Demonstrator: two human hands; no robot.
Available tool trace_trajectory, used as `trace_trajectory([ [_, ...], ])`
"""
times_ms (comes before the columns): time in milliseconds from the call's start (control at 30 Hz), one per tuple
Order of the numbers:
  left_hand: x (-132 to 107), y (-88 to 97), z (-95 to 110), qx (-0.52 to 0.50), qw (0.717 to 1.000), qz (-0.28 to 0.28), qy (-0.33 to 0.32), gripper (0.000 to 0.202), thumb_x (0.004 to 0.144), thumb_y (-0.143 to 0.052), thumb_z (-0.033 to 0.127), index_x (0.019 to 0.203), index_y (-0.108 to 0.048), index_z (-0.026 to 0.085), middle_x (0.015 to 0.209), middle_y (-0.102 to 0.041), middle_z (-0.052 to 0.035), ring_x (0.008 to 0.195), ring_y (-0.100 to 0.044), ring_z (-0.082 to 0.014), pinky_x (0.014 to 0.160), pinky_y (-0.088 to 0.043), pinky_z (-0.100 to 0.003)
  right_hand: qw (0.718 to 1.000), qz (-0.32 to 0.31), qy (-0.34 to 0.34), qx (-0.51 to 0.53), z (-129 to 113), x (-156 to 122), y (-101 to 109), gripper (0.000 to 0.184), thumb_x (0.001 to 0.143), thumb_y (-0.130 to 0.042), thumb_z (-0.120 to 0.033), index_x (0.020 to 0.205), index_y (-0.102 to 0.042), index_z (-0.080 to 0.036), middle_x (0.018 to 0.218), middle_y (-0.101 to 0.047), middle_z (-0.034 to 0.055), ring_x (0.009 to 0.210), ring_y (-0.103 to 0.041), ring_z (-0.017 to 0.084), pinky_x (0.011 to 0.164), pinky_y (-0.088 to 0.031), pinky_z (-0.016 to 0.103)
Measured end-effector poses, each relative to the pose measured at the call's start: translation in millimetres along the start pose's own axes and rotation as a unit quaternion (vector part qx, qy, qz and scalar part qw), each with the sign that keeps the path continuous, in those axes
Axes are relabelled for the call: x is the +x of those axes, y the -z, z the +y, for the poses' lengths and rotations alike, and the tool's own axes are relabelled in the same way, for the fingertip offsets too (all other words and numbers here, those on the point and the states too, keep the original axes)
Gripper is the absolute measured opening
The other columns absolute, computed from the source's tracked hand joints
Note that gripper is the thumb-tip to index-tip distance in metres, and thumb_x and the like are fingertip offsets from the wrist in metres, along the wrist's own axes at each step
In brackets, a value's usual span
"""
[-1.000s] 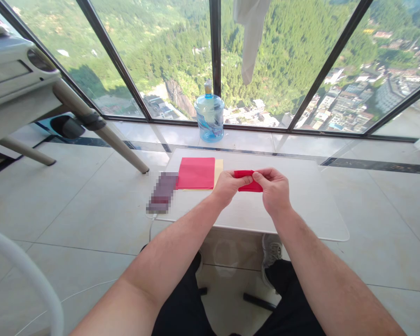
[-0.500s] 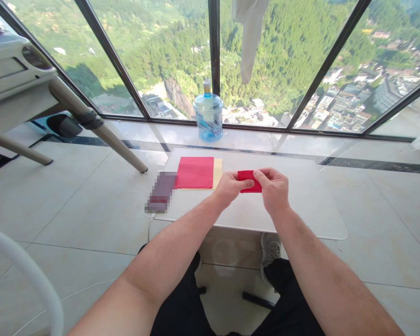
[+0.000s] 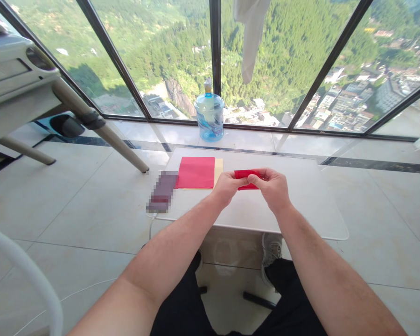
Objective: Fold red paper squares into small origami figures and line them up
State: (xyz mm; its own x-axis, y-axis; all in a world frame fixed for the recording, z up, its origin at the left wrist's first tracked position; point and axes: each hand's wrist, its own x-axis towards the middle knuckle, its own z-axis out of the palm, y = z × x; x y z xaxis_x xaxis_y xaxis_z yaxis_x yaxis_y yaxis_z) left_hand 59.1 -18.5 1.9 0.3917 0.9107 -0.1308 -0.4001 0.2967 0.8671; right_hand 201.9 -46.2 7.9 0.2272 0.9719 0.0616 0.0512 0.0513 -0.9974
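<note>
A small piece of folded red paper [image 3: 247, 173] is held between my two hands above the low white table [image 3: 294, 200]. My left hand [image 3: 227, 185] is closed on its left side, thumb lying across the front. On the right side my right hand [image 3: 273, 184] grips it too, with its thumb pressed near the left thumb and the fingers behind. The thumbs cover much of the paper's middle. Left of my hands lies a stack of red paper sheets [image 3: 196, 172], over yellow paper [image 3: 218, 167] that sticks out at the right.
A pixelated phone-like object [image 3: 162, 192] with a white cable lies at the table's left edge. Behind the table stands a blue water jug [image 3: 210, 119] by the window. A grey-legged piece of furniture [image 3: 119, 147] is at the left; a curved white tube [image 3: 38, 275] is nearer.
My right thumb has moved left across the folded paper, closer to my left thumb. The paper sits slightly further left and less of its front shows.
</note>
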Motion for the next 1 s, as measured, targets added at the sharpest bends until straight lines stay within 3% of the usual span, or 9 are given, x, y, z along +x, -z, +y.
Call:
trace_trajectory([
  [233, 0.2, 0.4, 2.4, -0.025, 0.999, 0.023, -0.014, 0.037, 0.054, -0.093, 0.028, 0.086, -0.08, 0.013, 0.087, -0.078, -0.0103, 0.087, -0.072, -0.0254, 0.092, -0.053, -0.043, 0.999, 0.03, 0.006, 0.02, 0.3, 2.6, 2.4, 0.024, 0.065, -0.084, -0.04, 0.075, -0.076, -0.02, 0.068, -0.074, 0.0017, 0.063, -0.066, 0.019, 0.062, -0.054, 0.033],
  [533, -0.3, 1.6, 4.5, -0.058, 0.998, 0.008, -0.026, 0.031, 0.057, -0.091, 0.025, 0.084, -0.08, 0.015, 0.084, -0.077, -0.0076, 0.088, -0.071, -0.024, 0.095, -0.052, -0.046, 0.999, -0.01, 0.02, 0.033, -5.6, 0.3, 5.0, 0.025, 0.067, -0.085, -0.041, 0.079, -0.076, -0.021, 0.074, -0.075, 0.0022, 0.069, -0.067, 0.019, 0.068, -0.055, 0.034],
  [1000, -1.1, -2.7, 4.0, -0.069, 0.997, 0.011, -0.033, 0.029, 0.056, -0.091, 0.026, 0.081, -0.079, 0.015, 0.082, -0.077, -0.0073, 0.087, -0.071, -0.0234, 0.094, -0.052, -0.044, 0.997, 0.011, 0.056, 0.056, -6.2, -3.1, 0.4, 0.023, 0.067, -0.084, -0.041, 0.076, -0.075, -0.022, 0.071, -0.073, 0.0013, 0.068, -0.065, 0.018, 0.068, -0.055, 0.035],
])
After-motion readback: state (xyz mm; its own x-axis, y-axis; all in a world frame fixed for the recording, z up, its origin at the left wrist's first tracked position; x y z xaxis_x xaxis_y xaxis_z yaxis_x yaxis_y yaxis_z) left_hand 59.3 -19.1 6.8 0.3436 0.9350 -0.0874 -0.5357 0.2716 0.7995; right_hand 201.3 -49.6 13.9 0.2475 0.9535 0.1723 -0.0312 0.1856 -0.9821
